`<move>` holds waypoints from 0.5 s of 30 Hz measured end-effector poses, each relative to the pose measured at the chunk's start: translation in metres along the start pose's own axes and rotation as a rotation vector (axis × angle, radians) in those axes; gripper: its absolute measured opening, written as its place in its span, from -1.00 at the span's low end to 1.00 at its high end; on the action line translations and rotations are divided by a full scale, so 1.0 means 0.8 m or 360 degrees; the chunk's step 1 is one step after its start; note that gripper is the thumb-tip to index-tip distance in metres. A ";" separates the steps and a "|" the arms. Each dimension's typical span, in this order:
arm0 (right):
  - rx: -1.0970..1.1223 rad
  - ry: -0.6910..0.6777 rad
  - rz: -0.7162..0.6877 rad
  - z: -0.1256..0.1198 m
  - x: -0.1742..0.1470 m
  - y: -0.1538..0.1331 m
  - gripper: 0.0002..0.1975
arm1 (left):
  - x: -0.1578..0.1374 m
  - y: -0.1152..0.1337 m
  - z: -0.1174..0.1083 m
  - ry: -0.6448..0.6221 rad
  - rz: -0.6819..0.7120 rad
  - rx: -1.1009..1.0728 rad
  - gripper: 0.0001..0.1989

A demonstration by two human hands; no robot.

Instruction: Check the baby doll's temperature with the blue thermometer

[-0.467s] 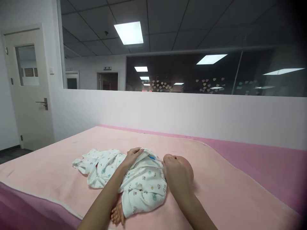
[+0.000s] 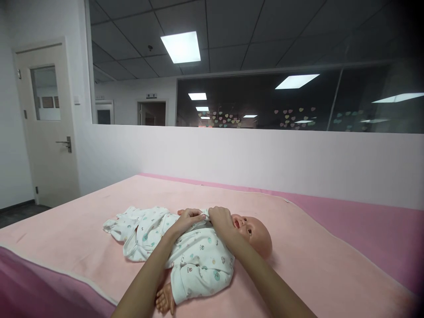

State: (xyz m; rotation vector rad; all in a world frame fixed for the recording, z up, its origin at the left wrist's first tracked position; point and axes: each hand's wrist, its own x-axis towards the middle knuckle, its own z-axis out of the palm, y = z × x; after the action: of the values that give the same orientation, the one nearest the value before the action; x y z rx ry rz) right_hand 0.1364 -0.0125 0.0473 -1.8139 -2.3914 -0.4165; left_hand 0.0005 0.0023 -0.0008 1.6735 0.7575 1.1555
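Observation:
A baby doll [image 2: 260,234] lies on its back, its head to the right, in a white top [image 2: 202,254] with small printed figures. My left hand [image 2: 188,222] rests on the doll's chest, its thumb and fingers pinching the front edge of the top. Close beside it, my right hand [image 2: 221,219] is closed at the collar, just below the doll's chin. A fold of the cloth runs up between both hands. My right fingertips are mostly hidden behind the knuckles. The doll's near hand [image 2: 165,298] sticks out of its sleeve beside my left forearm.
White printed trousers [image 2: 145,232] cover the doll's legs at the left. Beneath is a peach-pink mat [image 2: 318,265] over a darker pink surface [image 2: 357,221]. A low white wall [image 2: 265,159] with a window above stands behind. A door [image 2: 49,132] is at the far left.
My right hand has moved left from the doll's face to the collar, uncovering the face. A blue-ended thin stick seen at the chest is now out of sight. The view has shifted slightly.

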 end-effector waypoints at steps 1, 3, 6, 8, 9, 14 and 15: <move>-0.0017 0.0011 -0.0037 -0.001 -0.004 0.003 -0.82 | -0.001 0.002 0.000 -0.0017 0.0008 0.0054 -0.66; -0.0041 0.0051 -0.0139 -0.002 -0.016 0.009 -0.81 | -0.002 0.006 -0.001 -0.0058 0.0025 0.0119 -0.66; -0.0084 0.0171 -0.0399 -0.001 -0.036 0.018 -0.80 | -0.003 0.009 0.001 -0.0114 -0.0018 0.0093 -0.63; -0.0117 0.0218 -0.0537 0.002 -0.049 0.023 -0.79 | -0.003 0.009 0.004 -0.0062 -0.0065 0.0108 -0.61; -0.0124 0.0223 -0.0572 0.004 -0.056 0.025 -0.78 | -0.002 0.007 0.005 0.0000 -0.0075 0.0154 -0.61; -0.0032 0.0162 -0.0571 0.000 -0.088 0.038 -0.84 | 0.009 -0.001 0.006 0.0272 -0.0070 0.0506 -0.68; -0.0014 0.0153 -0.0558 -0.003 -0.093 0.040 -0.85 | 0.014 -0.003 0.004 0.0314 -0.0074 0.0607 -0.67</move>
State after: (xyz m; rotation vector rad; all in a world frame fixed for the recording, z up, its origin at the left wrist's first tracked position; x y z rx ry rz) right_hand 0.1876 -0.0740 0.0361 -1.3401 -2.6419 -0.5326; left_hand 0.0076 0.0115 0.0008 1.8540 1.1956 1.2098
